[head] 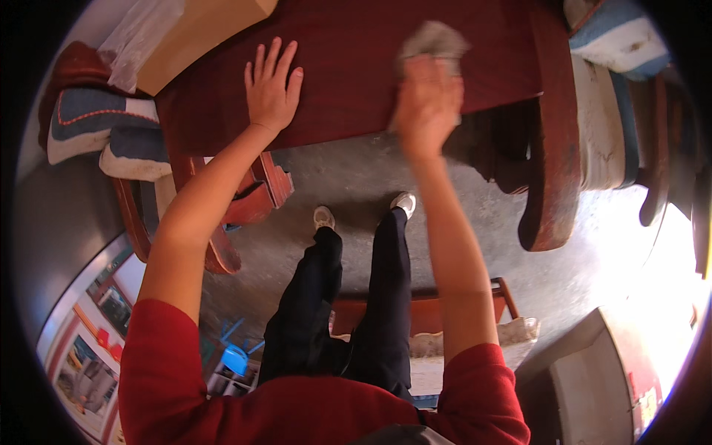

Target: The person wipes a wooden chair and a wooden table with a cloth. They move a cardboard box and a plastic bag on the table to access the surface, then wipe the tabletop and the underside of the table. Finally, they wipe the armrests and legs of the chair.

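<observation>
A dark red wooden table (339, 72) spreads in front of me. My left hand (272, 92) rests flat on its top near the front edge, fingers spread, holding nothing. Toward the right end of the table, my right hand (428, 103) presses a greyish cloth (436, 41) against the surface. Both that hand and the cloth are blurred. The cloth bunches beyond my fingertips, and a bit of it shows below my palm; the rest is hidden under the hand.
A cardboard box (206, 39) with clear plastic wrap (139, 39) sits on the table's left. Cushioned wooden seats flank both ends, with blue-and-white cushions (100, 114) at left. A curved table leg (548, 200) stands right. Behind me are a wooden seat (428, 317) and a blue stool (235, 359).
</observation>
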The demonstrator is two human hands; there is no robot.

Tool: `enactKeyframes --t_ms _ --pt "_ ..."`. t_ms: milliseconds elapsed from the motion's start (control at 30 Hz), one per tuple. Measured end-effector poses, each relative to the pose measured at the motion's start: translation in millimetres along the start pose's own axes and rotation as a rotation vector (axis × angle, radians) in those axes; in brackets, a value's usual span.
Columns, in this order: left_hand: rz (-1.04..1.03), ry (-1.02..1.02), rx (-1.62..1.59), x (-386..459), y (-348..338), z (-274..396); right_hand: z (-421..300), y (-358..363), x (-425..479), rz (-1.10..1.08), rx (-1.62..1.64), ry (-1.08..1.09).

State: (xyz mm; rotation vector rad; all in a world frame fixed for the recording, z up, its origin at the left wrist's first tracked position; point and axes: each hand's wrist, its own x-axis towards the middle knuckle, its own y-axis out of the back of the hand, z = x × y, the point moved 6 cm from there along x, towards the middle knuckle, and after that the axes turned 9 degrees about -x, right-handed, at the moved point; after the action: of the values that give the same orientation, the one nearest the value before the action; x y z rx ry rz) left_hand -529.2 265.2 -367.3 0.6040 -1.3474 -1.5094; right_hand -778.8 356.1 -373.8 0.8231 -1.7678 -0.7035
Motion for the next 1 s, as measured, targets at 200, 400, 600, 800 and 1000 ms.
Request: enactKeyframes --t_ms 200,400,600,800,1000 --pt "0.056 -0.086 0.054 -1.9 -1.3 -8.9 -138.7 9.2 -81.5 -0.113 0.576 0.068" --pt "-0.005 -0.138 -0.054 4.3 -16.1 -19.2 -106.3 -4.0 -143.7 -0.036 0.658 -0.191" --pt "-0.067 -0.15 -0.126 1.0 -5.0 -9.1 96.7 -82.1 -189.0 0.676 1.24 -1.542" --pt "-0.095 -0.03 -0.273 0.3 -6.8 -4.1 114.8 -106.5 -85.6 0.769 1.872 -0.8" --pt "-0.097 0.036 -0.368 -2.1 -7.5 -3.7 40.2 -131.1 -64.8 0.805 1.272 -0.463"
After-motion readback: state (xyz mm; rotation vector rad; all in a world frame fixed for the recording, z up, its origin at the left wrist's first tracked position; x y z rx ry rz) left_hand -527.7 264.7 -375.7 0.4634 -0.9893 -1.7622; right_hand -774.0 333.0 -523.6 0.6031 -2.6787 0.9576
